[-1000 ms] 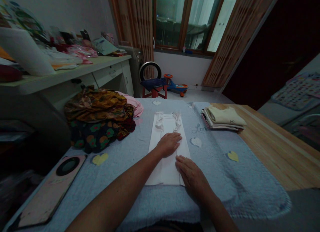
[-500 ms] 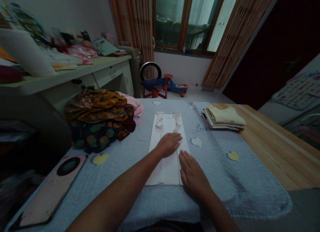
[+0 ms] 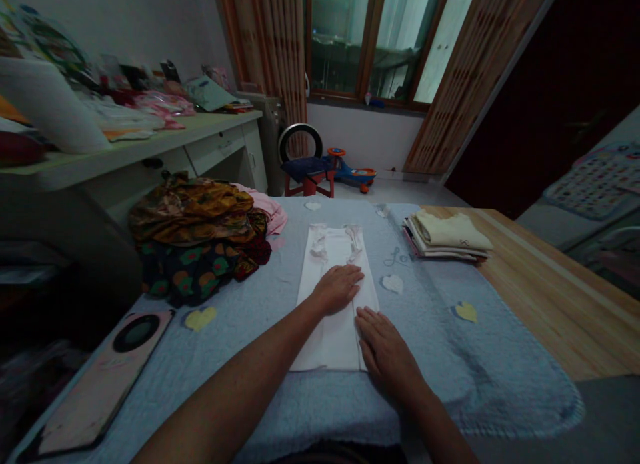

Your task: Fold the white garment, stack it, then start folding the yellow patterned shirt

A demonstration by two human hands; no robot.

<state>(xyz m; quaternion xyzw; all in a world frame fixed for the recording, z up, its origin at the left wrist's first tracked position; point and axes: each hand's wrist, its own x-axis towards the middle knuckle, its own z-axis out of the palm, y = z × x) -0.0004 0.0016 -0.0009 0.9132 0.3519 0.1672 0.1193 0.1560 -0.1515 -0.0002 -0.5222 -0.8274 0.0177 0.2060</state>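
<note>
Leftward, well apart from the left hand (image 3: pixel 340 291), a rumpled heap of brown patterned cloth (image 3: pixel 200 217). Directly beneath that open, palm-down hand, a long, folded white fabric garment (image 3: pixel 336 341). Along its right edge, the right hand (image 3: pixel 387 349), flat, fingers extended. Farther right of that, a cream-topped stack of folded cloth (image 3: pixel 450 233).

Heaped clothes (image 3: pixel 200 227) block the left; room lies between white garment (image 3: pixel 337 341) and stack (image 3: pixel 450 234).
</note>
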